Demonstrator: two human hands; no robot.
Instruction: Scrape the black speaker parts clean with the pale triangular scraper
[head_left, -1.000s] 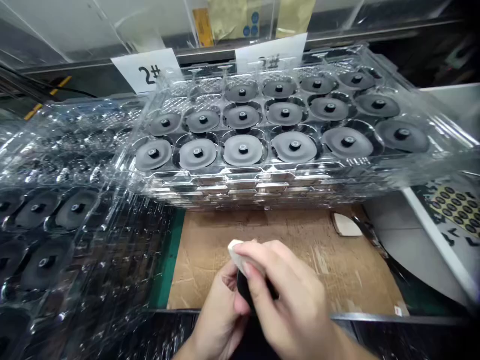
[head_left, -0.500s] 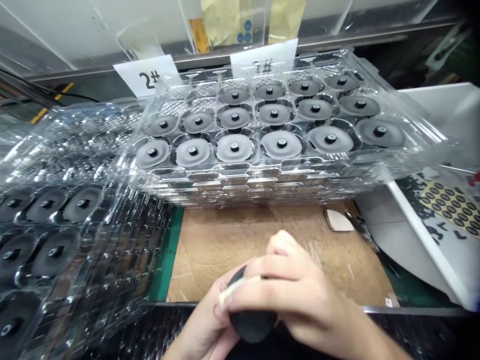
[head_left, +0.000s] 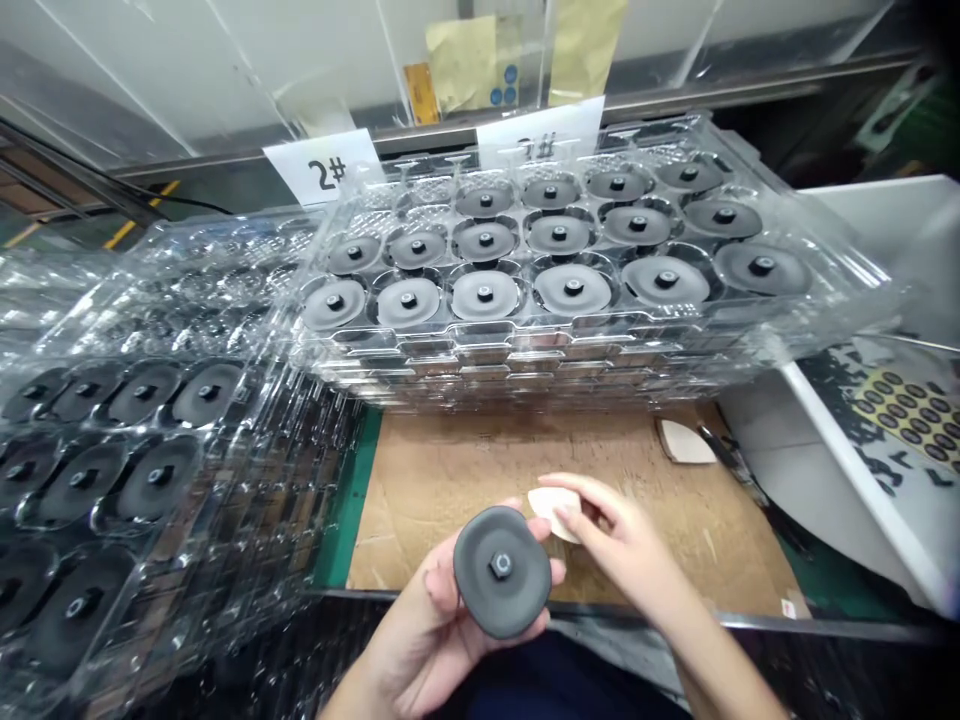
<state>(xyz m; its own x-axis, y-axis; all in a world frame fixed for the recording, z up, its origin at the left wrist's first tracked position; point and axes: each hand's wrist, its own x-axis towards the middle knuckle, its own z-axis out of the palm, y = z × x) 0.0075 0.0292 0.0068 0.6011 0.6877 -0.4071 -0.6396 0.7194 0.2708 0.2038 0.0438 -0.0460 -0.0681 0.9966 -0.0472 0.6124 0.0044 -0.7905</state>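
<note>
My left hand [head_left: 427, 625] grips a round dark grey disc [head_left: 500, 582] with a small hub in its middle, its face turned up toward me. My right hand [head_left: 611, 540] is just to the right of the disc, fingers pinched on a small pale oval pad [head_left: 550, 507]. Both hands are above the near edge of a brown cardboard sheet [head_left: 465, 460]. Behind the cardboard stands a stack of clear plastic trays [head_left: 570, 345] with several of the same discs in round pockets.
More clear trays with discs [head_left: 112, 470] lie at the left. A "2#" label card [head_left: 324, 170] stands at the back. A white sheet with small dark rings [head_left: 911, 420] and another pale pad [head_left: 684, 442] are at the right. A green mat [head_left: 343, 500] borders the cardboard.
My right hand has come off the disc and moved right with the pale pad. The disc's face, covered before, now shows in my left hand.
</note>
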